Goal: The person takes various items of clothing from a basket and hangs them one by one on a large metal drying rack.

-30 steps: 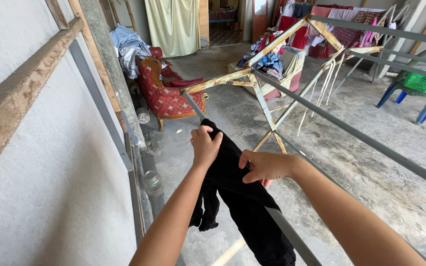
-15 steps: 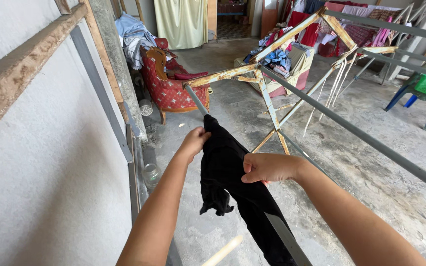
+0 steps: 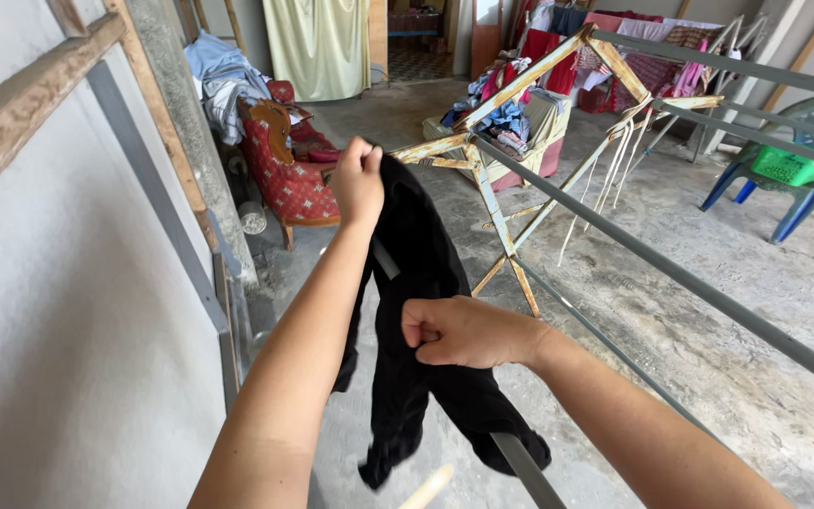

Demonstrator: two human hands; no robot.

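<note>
A black garment [image 3: 416,283] hangs over the nearest grey rail [image 3: 520,467] of a drying rack. My left hand [image 3: 358,181] is raised and closed on the garment's upper edge, lifting it above the rail. My right hand [image 3: 459,332] is closed on the cloth lower down, near the rail. The garment's lower end dangles below the rail on both sides. The rack's other grey rails [image 3: 671,273] run to a worn wooden cross frame [image 3: 482,151].
A plastered wall with wooden battens [image 3: 68,283] is close on my left. A red armchair [image 3: 289,174] piled with clothes stands ahead. Further back are a heap of laundry [image 3: 511,118], hanging clothes and a blue plastic chair [image 3: 784,184] with a green basket.
My left hand has risen and pulled the garment's top edge up and away from me. My right hand has moved down and left, closing tighter on the cloth.
</note>
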